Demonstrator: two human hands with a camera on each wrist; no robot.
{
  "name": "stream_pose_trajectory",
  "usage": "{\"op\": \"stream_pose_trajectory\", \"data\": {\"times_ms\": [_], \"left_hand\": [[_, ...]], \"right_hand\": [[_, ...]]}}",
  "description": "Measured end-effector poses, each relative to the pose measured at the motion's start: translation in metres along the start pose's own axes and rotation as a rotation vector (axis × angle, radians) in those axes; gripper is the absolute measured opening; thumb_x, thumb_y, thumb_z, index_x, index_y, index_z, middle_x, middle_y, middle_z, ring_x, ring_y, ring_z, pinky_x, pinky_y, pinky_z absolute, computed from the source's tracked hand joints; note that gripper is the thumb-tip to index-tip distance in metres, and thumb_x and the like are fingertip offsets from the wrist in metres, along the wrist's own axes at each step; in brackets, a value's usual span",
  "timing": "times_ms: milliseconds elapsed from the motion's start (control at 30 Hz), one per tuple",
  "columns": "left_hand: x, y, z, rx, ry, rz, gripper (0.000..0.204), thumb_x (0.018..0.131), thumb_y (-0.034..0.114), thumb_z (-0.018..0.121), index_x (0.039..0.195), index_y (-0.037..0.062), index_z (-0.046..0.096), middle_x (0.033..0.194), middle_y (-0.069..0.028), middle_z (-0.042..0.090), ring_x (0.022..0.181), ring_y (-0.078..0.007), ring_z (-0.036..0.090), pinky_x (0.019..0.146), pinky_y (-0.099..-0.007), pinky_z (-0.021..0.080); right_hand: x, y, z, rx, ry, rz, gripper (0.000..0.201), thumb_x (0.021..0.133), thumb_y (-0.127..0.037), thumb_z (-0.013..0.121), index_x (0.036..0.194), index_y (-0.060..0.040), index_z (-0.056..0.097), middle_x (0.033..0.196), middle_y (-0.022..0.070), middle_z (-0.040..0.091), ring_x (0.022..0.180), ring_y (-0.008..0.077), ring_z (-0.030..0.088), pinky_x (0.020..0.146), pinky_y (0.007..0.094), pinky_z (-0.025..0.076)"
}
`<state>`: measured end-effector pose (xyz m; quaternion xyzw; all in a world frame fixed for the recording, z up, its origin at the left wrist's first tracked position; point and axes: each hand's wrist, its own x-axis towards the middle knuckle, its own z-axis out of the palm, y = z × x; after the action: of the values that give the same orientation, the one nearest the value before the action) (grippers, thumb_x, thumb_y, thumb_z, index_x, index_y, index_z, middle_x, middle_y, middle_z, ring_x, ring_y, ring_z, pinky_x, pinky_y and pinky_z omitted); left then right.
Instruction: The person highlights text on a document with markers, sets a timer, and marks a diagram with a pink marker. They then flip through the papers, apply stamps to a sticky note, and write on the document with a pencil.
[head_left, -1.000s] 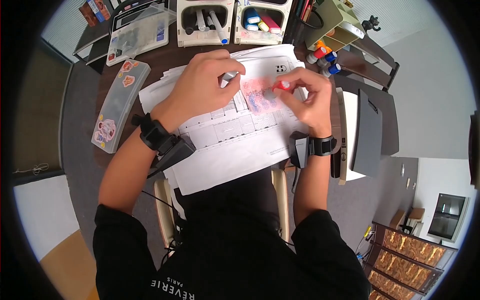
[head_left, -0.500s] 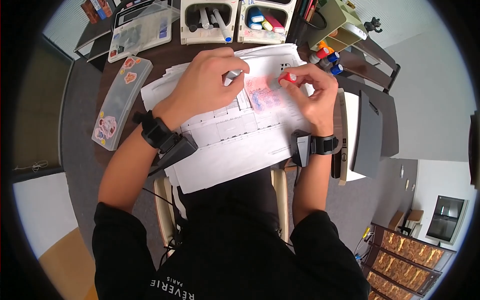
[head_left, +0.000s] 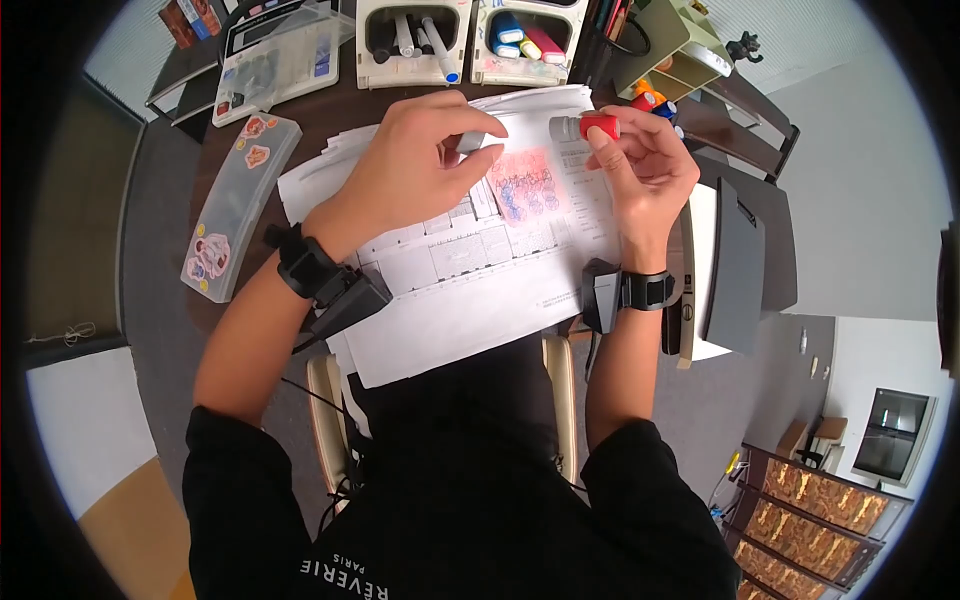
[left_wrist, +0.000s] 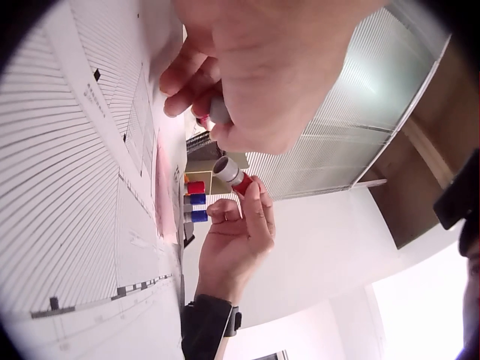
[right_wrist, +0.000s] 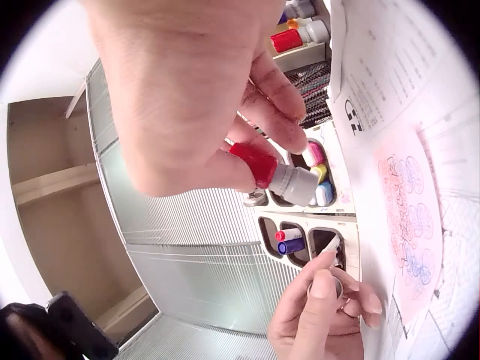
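Pinched between the thumb and fingers of my right hand (head_left: pixel 650 175) is a small stamp with a red end (head_left: pixel 605 126) and a grey end. It lies sideways above the papers, its grey end (right_wrist: pixel 296 185) pointing toward my left hand (head_left: pixel 415 155). That left hand curls its thumb and fingers round a small grey cap (left_wrist: pixel 219 111), which the fingers partly hide. Below and between the hands, a pink sheet (head_left: pixel 532 185) covered in red and blue stamped marks lies on printed drawings (head_left: pixel 450 300).
More red and blue stamps (left_wrist: pixel 195 199) stand behind my right hand. Along the back are two holders (head_left: pixel 410 76) with markers and highlighters. A stickered pencil case (head_left: pixel 240 205) and a clear-lidded box (head_left: pixel 280 70) lie left; a dark-topped machine (head_left: pixel 733 270) stands right.
My right hand has drawn the stamp away from the pink sheet, to the right, and turned it sideways. The left hand with the cap has barely moved.
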<state>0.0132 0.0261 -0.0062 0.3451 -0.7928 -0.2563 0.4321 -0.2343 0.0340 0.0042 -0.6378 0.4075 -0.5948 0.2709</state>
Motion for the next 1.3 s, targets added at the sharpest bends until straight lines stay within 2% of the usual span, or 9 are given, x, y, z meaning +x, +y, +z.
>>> {"op": "stream_pose_trajectory", "data": {"times_ms": [133, 200, 233, 300, 500, 700, 800, 1133, 1300], "left_hand": [[0.002, 0.003, -0.003, -0.013, -0.072, -0.094, 0.023, 0.090, 0.007, 0.072, 0.113, 0.0019, 0.071, 0.090, -0.0042, 0.061, 0.065, -0.0063, 0.052, 0.055, -0.0220, 0.043], [0.000, -0.001, 0.001, -0.105, -0.075, -0.058, 0.032, 0.093, 0.005, 0.068, 0.125, 0.0005, 0.067, 0.097, -0.0067, 0.061, 0.078, -0.0101, 0.057, 0.066, -0.0248, 0.051], [0.000, -0.003, 0.001, -0.106, -0.076, -0.062, 0.032, 0.093, 0.005, 0.068, 0.125, 0.0005, 0.067, 0.097, -0.0067, 0.061, 0.078, -0.0101, 0.057, 0.066, -0.0248, 0.051], [0.000, -0.004, 0.001, -0.168, -0.118, -0.091, 0.037, 0.094, 0.001, 0.064, 0.131, -0.0002, 0.063, 0.102, -0.0089, 0.061, 0.091, -0.0143, 0.058, 0.078, -0.0282, 0.055], [0.001, -0.006, 0.001, -0.235, -0.093, -0.162, 0.041, 0.089, -0.006, 0.068, 0.129, -0.0041, 0.062, 0.114, -0.0122, 0.069, 0.095, -0.0142, 0.066, 0.085, -0.0286, 0.057], [0.002, -0.004, 0.001, -0.311, -0.084, -0.179, 0.034, 0.087, -0.007, 0.071, 0.120, -0.0069, 0.064, 0.115, -0.0106, 0.071, 0.093, -0.0133, 0.068, 0.086, -0.0283, 0.057], [0.002, -0.004, 0.001, -0.344, -0.092, -0.236, 0.035, 0.087, -0.007, 0.071, 0.121, -0.0060, 0.064, 0.115, -0.0105, 0.070, 0.094, -0.0135, 0.069, 0.085, -0.0278, 0.057], [0.002, -0.002, 0.000, -0.365, -0.050, -0.186, 0.038, 0.086, -0.004, 0.074, 0.122, -0.0049, 0.064, 0.117, -0.0097, 0.070, 0.094, -0.0120, 0.066, 0.089, -0.0282, 0.056], [0.000, -0.005, 0.002, -0.349, -0.054, -0.168, 0.044, 0.085, -0.004, 0.075, 0.126, -0.0043, 0.063, 0.120, -0.0105, 0.069, 0.094, -0.0120, 0.066, 0.090, -0.0284, 0.056]], "right_hand": [[0.000, -0.008, 0.006, 0.043, 0.039, 0.023, 0.024, 0.083, 0.001, 0.078, 0.104, 0.0053, 0.067, 0.088, 0.0092, 0.073, 0.066, 0.0096, 0.066, 0.060, 0.0226, 0.051], [-0.001, -0.009, 0.008, 0.089, 0.032, 0.058, 0.023, 0.084, -0.001, 0.079, 0.102, 0.0054, 0.067, 0.088, 0.0089, 0.073, 0.064, 0.0094, 0.065, 0.060, 0.0227, 0.051], [-0.002, -0.008, 0.007, 0.090, 0.031, 0.063, 0.023, 0.084, -0.001, 0.079, 0.102, 0.0054, 0.067, 0.088, 0.0089, 0.073, 0.064, 0.0094, 0.065, 0.060, 0.0227, 0.051], [-0.002, -0.005, 0.003, 0.074, -0.025, 0.051, 0.024, 0.084, -0.002, 0.080, 0.103, 0.0050, 0.066, 0.086, 0.0084, 0.073, 0.064, 0.0092, 0.064, 0.061, 0.0223, 0.051], [-0.002, -0.001, 0.003, 0.047, -0.060, 0.016, 0.025, 0.085, -0.002, 0.079, 0.106, 0.0046, 0.066, 0.089, 0.0083, 0.072, 0.066, 0.0091, 0.065, 0.062, 0.0226, 0.051], [-0.003, -0.007, 0.004, 0.105, -0.098, 0.051, 0.025, 0.087, -0.001, 0.076, 0.108, 0.0047, 0.064, 0.094, 0.0111, 0.071, 0.069, 0.0126, 0.069, 0.065, 0.0246, 0.053], [-0.003, -0.007, 0.004, 0.161, -0.129, 0.094, 0.025, 0.088, -0.001, 0.075, 0.109, 0.0049, 0.063, 0.096, 0.0128, 0.072, 0.070, 0.0141, 0.070, 0.066, 0.0255, 0.054], [-0.003, -0.005, 0.004, 0.111, -0.167, 0.075, 0.025, 0.087, -0.001, 0.076, 0.109, 0.0052, 0.064, 0.098, 0.0139, 0.073, 0.072, 0.0143, 0.070, 0.067, 0.0260, 0.055], [-0.005, -0.008, 0.009, 0.042, -0.192, 0.050, 0.026, 0.084, -0.001, 0.079, 0.107, 0.0037, 0.068, 0.096, 0.0103, 0.074, 0.070, 0.0113, 0.068, 0.068, 0.0244, 0.054]]}}
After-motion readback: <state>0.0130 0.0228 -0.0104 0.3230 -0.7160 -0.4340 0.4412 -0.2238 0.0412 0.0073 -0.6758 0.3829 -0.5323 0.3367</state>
